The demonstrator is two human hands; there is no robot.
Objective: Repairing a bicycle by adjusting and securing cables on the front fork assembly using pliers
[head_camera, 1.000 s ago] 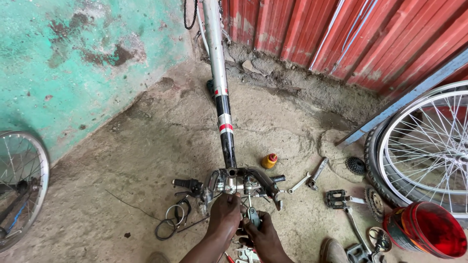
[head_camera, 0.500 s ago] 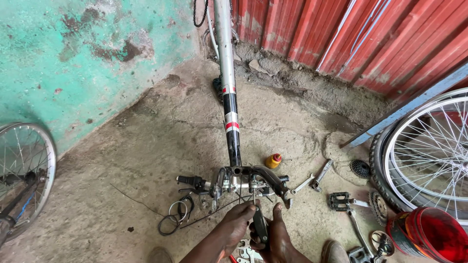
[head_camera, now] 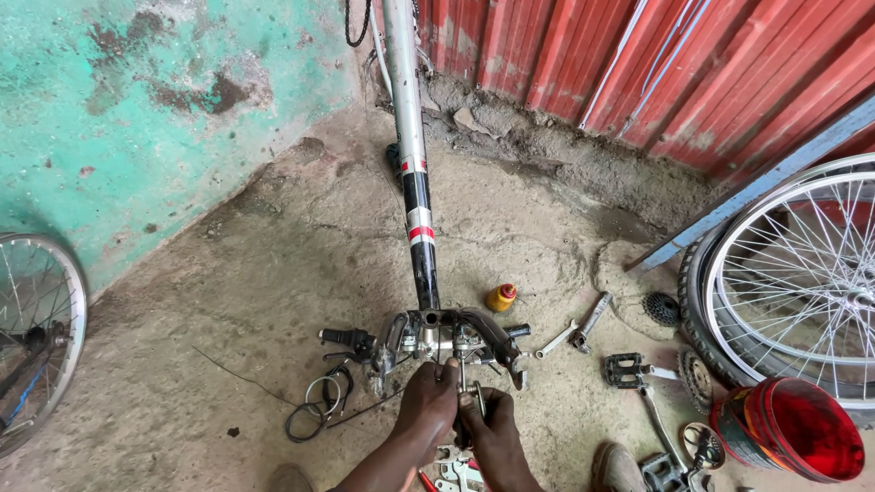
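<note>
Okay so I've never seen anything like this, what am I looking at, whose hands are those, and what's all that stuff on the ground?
This is one view from a camera worn on a person's head, looking down at their own bare hands. The left hand and right hand grip a thin metal tool at the handlebar assembly of a bicycle frame lying on the concrete floor. Around it lie a small yellow bottle, a wrench, pedals on crank arms, coiled cable and a red bucket. Bicycle wheels stand at both sides.
</note>
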